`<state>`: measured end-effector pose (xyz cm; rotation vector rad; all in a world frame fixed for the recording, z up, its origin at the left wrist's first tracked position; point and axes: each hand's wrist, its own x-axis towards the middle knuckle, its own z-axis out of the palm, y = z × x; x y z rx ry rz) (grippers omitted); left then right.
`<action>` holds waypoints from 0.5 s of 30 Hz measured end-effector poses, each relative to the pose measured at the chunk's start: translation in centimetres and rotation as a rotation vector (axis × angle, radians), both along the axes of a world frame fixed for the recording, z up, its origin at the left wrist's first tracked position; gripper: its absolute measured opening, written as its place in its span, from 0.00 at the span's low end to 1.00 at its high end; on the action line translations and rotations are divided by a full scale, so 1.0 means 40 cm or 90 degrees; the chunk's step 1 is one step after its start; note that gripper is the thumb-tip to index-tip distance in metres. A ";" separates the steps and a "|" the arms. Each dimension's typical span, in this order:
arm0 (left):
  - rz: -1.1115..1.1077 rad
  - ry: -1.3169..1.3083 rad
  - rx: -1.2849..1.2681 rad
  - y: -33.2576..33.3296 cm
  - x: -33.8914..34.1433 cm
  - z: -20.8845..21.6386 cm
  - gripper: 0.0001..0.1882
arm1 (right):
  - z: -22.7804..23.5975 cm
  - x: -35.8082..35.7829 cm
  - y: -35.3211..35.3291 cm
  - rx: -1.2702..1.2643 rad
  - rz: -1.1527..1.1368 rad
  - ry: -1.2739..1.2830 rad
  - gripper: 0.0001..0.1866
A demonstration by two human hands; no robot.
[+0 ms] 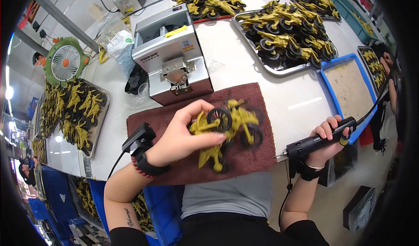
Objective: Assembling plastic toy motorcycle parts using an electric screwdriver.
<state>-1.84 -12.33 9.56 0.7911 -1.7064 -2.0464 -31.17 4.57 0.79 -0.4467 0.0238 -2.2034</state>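
Note:
My left hand (185,134) is closed round a yellow toy motorcycle (239,120) with black wheels, thumb across its near side. The toy is partly blurred, and my fingers hide some of it. Below it, a dark red towel (262,156) lies on the white table. In my right hand (328,142) is a black electric screwdriver (303,147), fingers wrapped round its body. Its bit points left, just off the towel's right edge and apart from the toy. Just beyond the towel stands a grey screw feeder machine (200,73).
Metal trays of yellow toys (288,32) fill the back right, and another tray (102,126) stands at left. A blue-rimmed shallow tray (325,76) sits at right. A green fan (65,62) and a bag of pale blue beads (122,58) stand left of the feeder. The screwdriver's cord (379,102) rises right.

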 end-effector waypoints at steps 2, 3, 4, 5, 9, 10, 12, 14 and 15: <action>0.053 -0.018 -0.048 -0.009 -0.030 -0.030 0.15 | -0.002 -0.001 0.002 -0.004 -0.006 0.001 0.18; 0.062 -0.038 -0.119 -0.014 -0.030 -0.050 0.14 | -0.003 0.000 0.002 -0.004 -0.006 0.003 0.18; 0.072 -0.058 -0.190 -0.018 -0.027 -0.062 0.14 | -0.004 -0.001 0.002 -0.005 -0.004 0.004 0.18; 0.069 -0.059 -0.191 -0.016 -0.023 -0.057 0.14 | -0.005 -0.003 0.001 -0.010 -0.002 0.003 0.18; 0.095 -0.059 -0.162 -0.014 0.000 -0.018 0.12 | -0.005 -0.004 0.004 -0.006 -0.013 0.008 0.18; 0.097 -0.062 -0.166 -0.022 0.017 -0.013 0.12 | -0.004 -0.001 0.000 -0.003 -0.011 0.010 0.18; 0.111 -0.076 -0.107 -0.033 0.045 0.005 0.11 | -0.001 0.004 -0.005 -0.001 -0.007 0.008 0.18; 0.127 -0.059 -0.087 -0.038 0.070 0.005 0.11 | 0.002 0.007 -0.004 -0.003 -0.010 -0.001 0.18; 0.126 -0.083 -0.082 -0.041 0.084 0.012 0.11 | 0.001 0.006 -0.004 -0.002 -0.009 -0.003 0.18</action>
